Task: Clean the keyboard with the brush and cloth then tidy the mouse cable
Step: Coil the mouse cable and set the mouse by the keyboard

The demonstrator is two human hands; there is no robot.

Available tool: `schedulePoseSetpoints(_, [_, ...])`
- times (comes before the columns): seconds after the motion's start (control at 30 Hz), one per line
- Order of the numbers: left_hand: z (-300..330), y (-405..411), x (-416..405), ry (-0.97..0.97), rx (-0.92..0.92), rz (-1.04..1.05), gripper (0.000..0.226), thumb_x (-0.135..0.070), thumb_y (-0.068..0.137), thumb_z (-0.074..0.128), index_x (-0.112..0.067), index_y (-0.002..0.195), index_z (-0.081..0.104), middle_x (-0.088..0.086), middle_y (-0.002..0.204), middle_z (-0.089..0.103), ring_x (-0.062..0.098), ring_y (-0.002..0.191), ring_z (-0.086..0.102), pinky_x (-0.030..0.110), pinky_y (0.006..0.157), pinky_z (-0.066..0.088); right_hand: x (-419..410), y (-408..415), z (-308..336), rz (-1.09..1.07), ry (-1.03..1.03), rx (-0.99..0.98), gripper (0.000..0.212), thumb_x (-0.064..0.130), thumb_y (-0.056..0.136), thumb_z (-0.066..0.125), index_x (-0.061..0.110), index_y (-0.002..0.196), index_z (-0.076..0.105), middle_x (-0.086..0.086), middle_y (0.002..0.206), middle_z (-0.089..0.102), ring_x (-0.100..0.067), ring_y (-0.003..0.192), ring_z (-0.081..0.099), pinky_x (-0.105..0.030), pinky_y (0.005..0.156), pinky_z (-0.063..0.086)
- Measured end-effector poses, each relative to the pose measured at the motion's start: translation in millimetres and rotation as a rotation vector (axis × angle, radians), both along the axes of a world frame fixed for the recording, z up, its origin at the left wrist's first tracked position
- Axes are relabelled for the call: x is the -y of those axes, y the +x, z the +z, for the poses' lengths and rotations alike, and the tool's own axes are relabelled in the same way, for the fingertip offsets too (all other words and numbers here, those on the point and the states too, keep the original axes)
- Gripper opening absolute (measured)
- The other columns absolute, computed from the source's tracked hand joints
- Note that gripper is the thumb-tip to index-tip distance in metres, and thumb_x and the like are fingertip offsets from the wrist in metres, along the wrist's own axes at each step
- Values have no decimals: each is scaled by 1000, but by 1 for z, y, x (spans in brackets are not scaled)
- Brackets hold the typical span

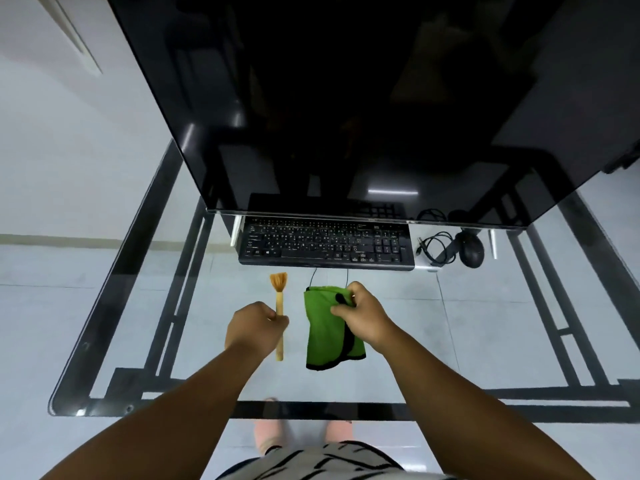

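Note:
A black keyboard (325, 244) lies on a glass table (138, 306), partly under the big monitor. My left hand (254, 327) grips the yellow handle of a small brush (279, 299), its orange bristles pointing toward the keyboard. My right hand (360, 315) pinches the upper part of a green cloth (325, 337) with black trim, which lies flat in front of the keyboard. A black mouse (471, 250) sits to the right of the keyboard, its loosely coiled cable (434, 247) between them.
A large dark monitor (346, 98) overhangs the back of the table. The black table frame (540, 306) shows through the glass. My feet and the tiled floor are visible below the near table edge (311, 410).

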State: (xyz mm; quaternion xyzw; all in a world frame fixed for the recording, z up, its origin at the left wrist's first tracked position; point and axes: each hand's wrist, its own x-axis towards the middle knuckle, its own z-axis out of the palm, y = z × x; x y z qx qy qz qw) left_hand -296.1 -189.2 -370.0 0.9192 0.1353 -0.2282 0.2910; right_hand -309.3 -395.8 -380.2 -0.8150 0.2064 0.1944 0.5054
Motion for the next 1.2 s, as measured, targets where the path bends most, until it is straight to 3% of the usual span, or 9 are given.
schedulePoseSetpoints(0.27, [72, 25, 3, -139, 406, 273, 15, -37, 83, 68, -23, 83, 63, -9, 70, 65, 13, 70, 61, 30, 61, 48, 6, 45, 74, -10, 166, 276, 23, 18, 91, 65, 8, 103, 48, -10, 98, 64, -26, 92, 65, -46, 86, 52])
schedulePoseSetpoints(0.43, [133, 50, -5, -276, 715, 332, 11, -32, 82, 72, -23, 80, 67, -5, 65, 63, 10, 65, 61, 27, 61, 46, -7, 84, 147, 57, 315, 488, 28, 12, 93, 63, 24, 118, 57, 1, 113, 67, -14, 104, 66, -40, 96, 53])
schedulePoseSetpoints(0.57, [189, 75, -23, -361, 914, 307, 6, -30, 83, 72, -26, 80, 68, -4, 63, 65, 6, 61, 61, 13, 59, 43, -30, 111, 207, 110, 358, 631, 19, 16, 95, 62, 28, 110, 63, 4, 110, 72, -10, 102, 68, -40, 97, 53])
schedulePoseSetpoints(0.7, [238, 108, -54, -381, 1079, 258, 5, -32, 83, 74, -31, 81, 69, -8, 63, 66, 4, 60, 62, 18, 63, 49, -63, 140, 263, 147, 358, 795, 16, 15, 95, 61, 28, 105, 64, 2, 106, 73, -11, 100, 69, -42, 95, 54])
schedulePoseSetpoints(0.77, [263, 131, -75, -387, 1136, 257, 5, -32, 83, 74, -31, 84, 69, -8, 64, 66, 3, 60, 62, 20, 66, 50, -85, 159, 290, 141, 369, 861, 15, 18, 93, 62, 28, 104, 64, 2, 105, 73, -14, 101, 69, -46, 96, 53])
schedulePoseSetpoints(0.97, [328, 198, -136, -321, 1243, 237, 11, -33, 84, 73, -22, 86, 72, -8, 69, 68, -2, 66, 61, 3, 60, 40, -144, 221, 366, 56, 443, 1017, 19, 34, 77, 65, 33, 96, 65, -1, 106, 73, -22, 102, 69, -52, 95, 53])
schedulePoseSetpoints(1.1, [362, 256, -180, -232, 1229, 218, 13, -35, 82, 74, -23, 82, 71, -9, 64, 64, 4, 65, 59, 22, 62, 41, -181, 274, 412, -10, 481, 1046, 9, 22, 87, 65, 26, 95, 62, -5, 105, 72, -24, 100, 69, -51, 93, 54])
schedulePoseSetpoints(1.2, [369, 298, -200, -149, 1094, 116, 15, -33, 80, 76, -21, 73, 70, -8, 57, 61, 12, 63, 60, 25, 57, 39, -199, 313, 429, -31, 428, 996, 11, 22, 90, 62, 26, 99, 59, -3, 108, 71, -24, 101, 68, -49, 92, 54])
